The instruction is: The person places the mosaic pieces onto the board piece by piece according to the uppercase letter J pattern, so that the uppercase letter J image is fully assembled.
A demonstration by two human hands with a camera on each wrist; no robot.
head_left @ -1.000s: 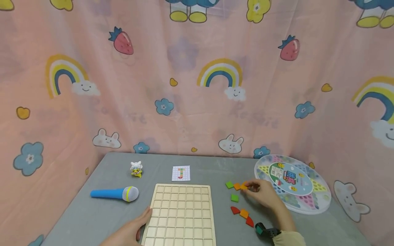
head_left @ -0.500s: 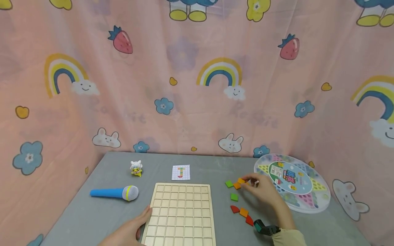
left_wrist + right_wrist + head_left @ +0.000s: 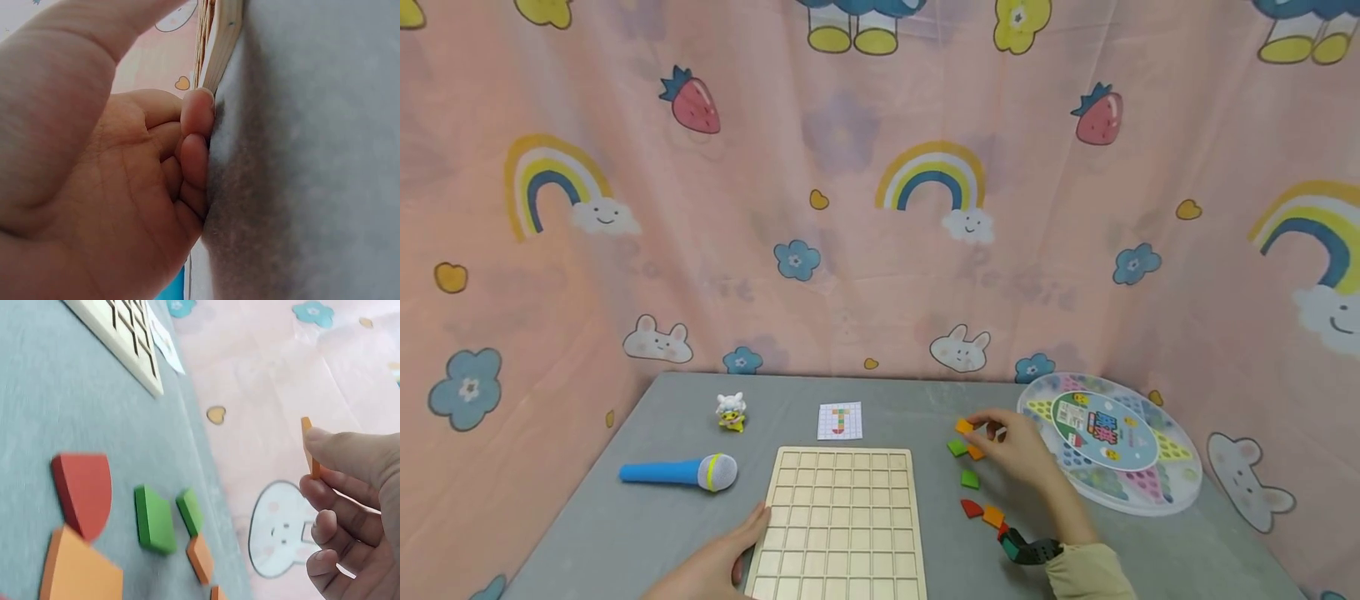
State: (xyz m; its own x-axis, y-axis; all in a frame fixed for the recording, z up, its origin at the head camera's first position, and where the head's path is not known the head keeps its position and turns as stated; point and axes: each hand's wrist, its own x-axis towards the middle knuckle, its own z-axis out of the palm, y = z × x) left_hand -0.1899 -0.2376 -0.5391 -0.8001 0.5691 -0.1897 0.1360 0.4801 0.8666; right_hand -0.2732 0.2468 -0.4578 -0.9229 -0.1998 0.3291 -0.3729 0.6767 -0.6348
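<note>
A: Where was the orange tile point(image 3: 964, 426)?

B: You had it in your right hand point(image 3: 1015, 450), off to the right of the board point(image 3: 838, 521) and a little past its far right corner. It looked to be up above the table point(image 3: 580, 533).

A: How were the fingers on that hand?

B: Close together, not spread wide. Your thumb and a finger pinched the tile.

A: Which way did it lie from your fingertips?

B: It stuck out toward the board's side, so your fingers sat behind it. I think that mattered most, along with the gap between the tile and the board. The tile looked about square, so I couldn't pick out a long side. The board's long side ran away from you.

A: Which of your hands was nearer to the board?

B: Your left hand point(image 3: 722, 557). It gripped the board's left edge with curled fingers. Your right hand was well apart from the board.

A: Was anything close by?

B: You had other tiles point(image 3: 970, 479) to the right of the board, and your wrist strap point(image 3: 1037, 551) hid part of a red tile point(image 3: 1003, 530).
</note>
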